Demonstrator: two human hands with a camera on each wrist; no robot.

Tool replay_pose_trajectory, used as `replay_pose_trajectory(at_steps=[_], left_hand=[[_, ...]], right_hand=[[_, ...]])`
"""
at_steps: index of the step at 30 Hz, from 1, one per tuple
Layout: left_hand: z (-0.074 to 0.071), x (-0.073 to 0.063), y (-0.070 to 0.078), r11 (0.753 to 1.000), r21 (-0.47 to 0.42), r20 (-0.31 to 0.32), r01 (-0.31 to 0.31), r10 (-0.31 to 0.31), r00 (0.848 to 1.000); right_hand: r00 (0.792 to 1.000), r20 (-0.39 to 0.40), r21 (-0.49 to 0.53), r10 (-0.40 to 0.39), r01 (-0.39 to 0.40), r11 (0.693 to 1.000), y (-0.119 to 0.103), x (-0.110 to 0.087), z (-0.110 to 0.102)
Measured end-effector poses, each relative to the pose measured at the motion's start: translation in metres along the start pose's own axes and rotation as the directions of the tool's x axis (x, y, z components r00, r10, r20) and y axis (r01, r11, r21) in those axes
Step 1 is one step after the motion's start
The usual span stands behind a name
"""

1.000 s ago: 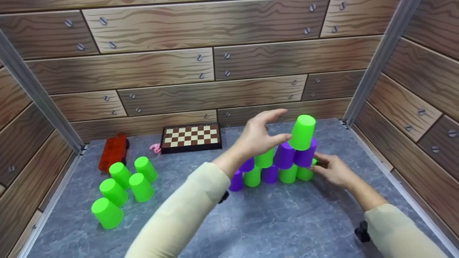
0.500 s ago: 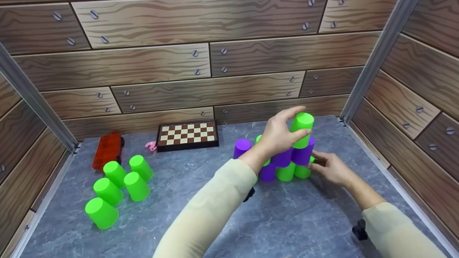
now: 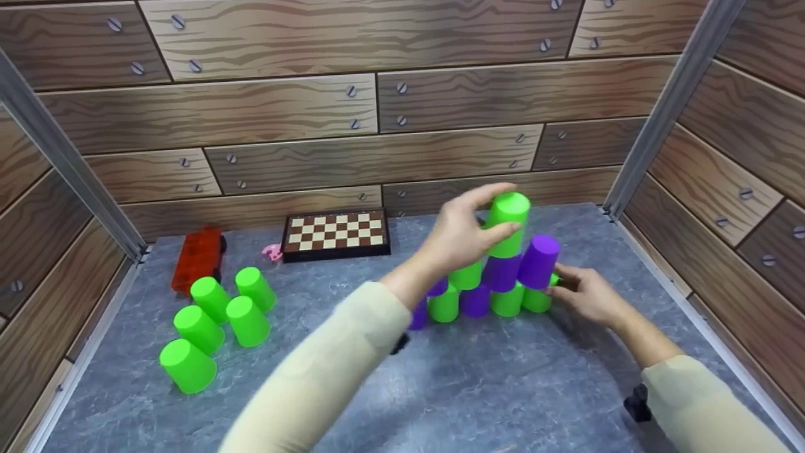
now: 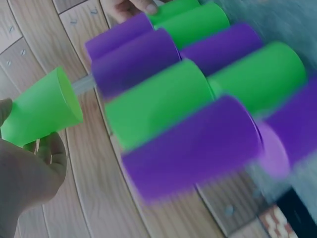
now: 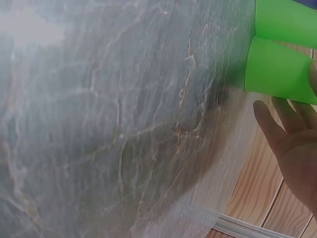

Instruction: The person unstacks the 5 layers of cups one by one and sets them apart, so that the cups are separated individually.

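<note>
My left hand (image 3: 462, 229) grips a green cup (image 3: 510, 220) between thumb and fingers, upside down above the stacked cups. The left wrist view shows a gap between this cup (image 4: 42, 109) and the upper row. That row holds purple cups (image 3: 539, 261) and a green cup (image 3: 466, 275), standing on a bottom row of green and purple cups. At the right end of the bottom row, my right hand (image 3: 594, 296) holds the last green cup (image 3: 536, 300) with thumb and fingers at its side. The left forearm hides part of the stack's left end.
Several green cups (image 3: 248, 321) stand upside down at the left. Behind them are a red toy vehicle (image 3: 198, 259), a small pink piece (image 3: 272, 252) and a checkered game board (image 3: 336, 236) near the back wall. Wood-patterned walls (image 3: 302, 119) enclose the grey tabletop (image 3: 440, 390).
My left hand reached the top green cup, took hold of it, then lifted it off and shifted it left, uncovering the right-end purple cup. The right hand stays at the end cup.
</note>
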State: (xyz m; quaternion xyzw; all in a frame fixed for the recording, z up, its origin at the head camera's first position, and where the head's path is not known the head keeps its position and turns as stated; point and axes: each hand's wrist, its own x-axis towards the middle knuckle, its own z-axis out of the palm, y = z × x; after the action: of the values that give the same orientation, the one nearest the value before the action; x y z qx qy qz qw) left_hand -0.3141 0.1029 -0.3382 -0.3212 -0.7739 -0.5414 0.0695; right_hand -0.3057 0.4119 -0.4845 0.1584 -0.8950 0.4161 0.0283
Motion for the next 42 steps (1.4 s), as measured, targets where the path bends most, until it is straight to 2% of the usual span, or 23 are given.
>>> replay_pose_trajectory(at_steps=[6,11,15,22,26,29,34,38,42], left_hand=[[-0.051,-0.026,-0.007,0.997,-0.025,-0.071,0.066,-0.068,0.995],[-0.085,-0.054,-0.017,0.998,0.006,-0.149,0.064,-0.062,0.987],[-0.105,-0.082,-0.028,0.997,0.023,-0.213,0.08,-0.074,0.974],[-0.136,-0.134,-0.047,0.979,0.134,-0.315,0.156,-0.108,0.943],[-0.153,-0.167,-0.054,0.974,0.139,-0.357,0.181,-0.121,0.926],[-0.163,-0.193,-0.059,0.964,0.149,-0.399,0.218,-0.143,0.906],[-0.175,-0.233,-0.067,0.941,0.148,-0.474,0.305,-0.204,0.857],[-0.181,-0.258,-0.072,0.928,0.128,-0.518,0.351,-0.239,0.821],[-0.185,-0.278,-0.076,0.894,0.136,-0.557,0.428,-0.288,0.779]], right_hand=[[1.0,0.004,-0.032,0.003,-0.003,0.999,0.002,-0.001,-0.006],[1.0,0.006,-0.035,-0.003,0.003,0.999,0.005,-0.002,-0.008],[1.0,-0.001,-0.047,-0.006,0.006,0.999,0.006,-0.003,-0.009],[1.0,0.007,-0.063,0.015,-0.014,0.998,0.006,-0.004,-0.01],[0.999,0.019,-0.063,0.03,-0.028,0.998,0.007,-0.003,-0.007],[0.999,0.026,-0.077,0.034,-0.032,0.996,0.007,-0.003,-0.005],[1.0,0.019,-0.098,0.023,-0.021,0.995,0.005,-0.001,-0.003],[1.0,0.01,-0.09,0.003,-0.002,0.996,0.003,0.001,-0.002],[1.0,0.015,-0.06,-0.011,0.012,0.998,0.001,0.003,0.0]])
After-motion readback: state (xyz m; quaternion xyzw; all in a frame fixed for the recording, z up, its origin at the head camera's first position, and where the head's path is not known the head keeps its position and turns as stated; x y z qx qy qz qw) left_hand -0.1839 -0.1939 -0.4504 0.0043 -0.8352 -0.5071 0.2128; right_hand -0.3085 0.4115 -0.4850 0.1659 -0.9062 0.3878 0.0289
